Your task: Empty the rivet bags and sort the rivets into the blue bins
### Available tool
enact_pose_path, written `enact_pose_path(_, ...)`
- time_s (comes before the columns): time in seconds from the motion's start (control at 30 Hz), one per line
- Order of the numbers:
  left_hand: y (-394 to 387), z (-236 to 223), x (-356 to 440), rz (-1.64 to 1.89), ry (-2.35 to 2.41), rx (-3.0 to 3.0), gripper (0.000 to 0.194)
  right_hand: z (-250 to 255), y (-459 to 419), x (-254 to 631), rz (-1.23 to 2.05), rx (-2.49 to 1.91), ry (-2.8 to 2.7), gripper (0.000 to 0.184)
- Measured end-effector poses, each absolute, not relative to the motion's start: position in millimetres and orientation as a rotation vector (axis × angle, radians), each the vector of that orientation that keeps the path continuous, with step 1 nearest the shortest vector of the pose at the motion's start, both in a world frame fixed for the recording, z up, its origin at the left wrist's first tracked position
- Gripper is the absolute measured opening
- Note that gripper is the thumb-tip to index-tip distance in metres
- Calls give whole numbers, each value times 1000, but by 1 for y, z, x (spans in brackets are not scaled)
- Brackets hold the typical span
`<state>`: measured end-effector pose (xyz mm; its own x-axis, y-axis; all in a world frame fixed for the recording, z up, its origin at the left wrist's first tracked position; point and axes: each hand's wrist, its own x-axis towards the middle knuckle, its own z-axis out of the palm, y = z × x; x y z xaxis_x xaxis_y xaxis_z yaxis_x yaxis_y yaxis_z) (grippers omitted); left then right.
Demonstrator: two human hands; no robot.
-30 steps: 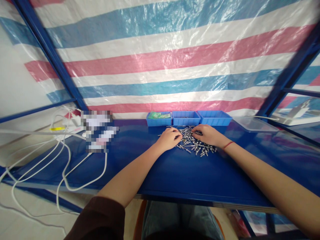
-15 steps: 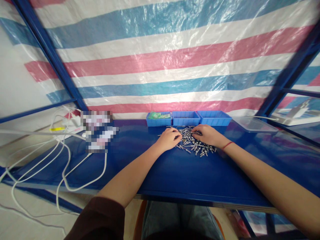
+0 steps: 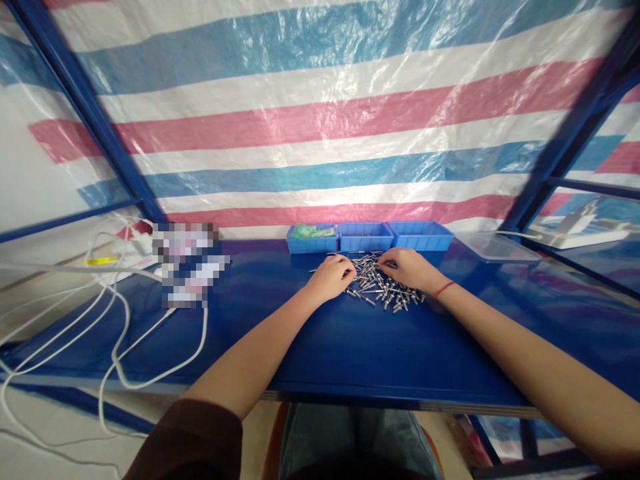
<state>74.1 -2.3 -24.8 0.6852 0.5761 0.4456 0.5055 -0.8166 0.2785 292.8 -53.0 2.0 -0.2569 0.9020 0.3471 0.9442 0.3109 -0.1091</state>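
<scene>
A loose pile of silvery blind rivets [image 3: 387, 287] lies on the blue table. At the pile's left side is my left hand [image 3: 331, 276], its fingers curled inward and closed; whatever is between them is too small to make out. My right hand [image 3: 411, 268], with a red cord at the wrist, reaches over the pile's right side. Its thumb and fingertips are pinched together among the rivets, and what they grip is hidden. Behind the pile stand three blue bins: the left bin [image 3: 312, 245] holds green packets, the middle bin [image 3: 366, 244] a few small pieces.
The right-hand blue bin [image 3: 421, 241] stands beside the others. A clear plastic lid [image 3: 497, 247] lies to its right. White cables [image 3: 117, 340] loop over the table's left side, near a blurred-out item [image 3: 193, 280]. Blue frame posts [image 3: 85, 113] and a striped sheet [image 3: 320, 127] stand behind.
The whole view has shifted slightly, so everything appears a little further left. Both hands stay at the pile; my right fingertips look drawn closer together.
</scene>
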Motion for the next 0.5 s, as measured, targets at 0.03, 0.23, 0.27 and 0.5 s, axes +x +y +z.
enact_pose_path(0.03, -3, -24, 74, 805, 890, 2762, 18, 2, -53, 293, -174, -1656, -2238, 19)
enact_pose_path(0.23, -6, -18, 73, 817, 919, 2786, 20, 1, -52, 296, -197, -1682, -2197, 19)
enact_pose_path(0.27, -6, -18, 73, 818, 919, 2789, 20, 1, -52, 296, -196, -1658, -2182, 19)
enact_pose_path(0.5, -7, -16, 73, 828, 918, 2781, 20, 4, -55, 286, -150, -1456, -2275, 17)
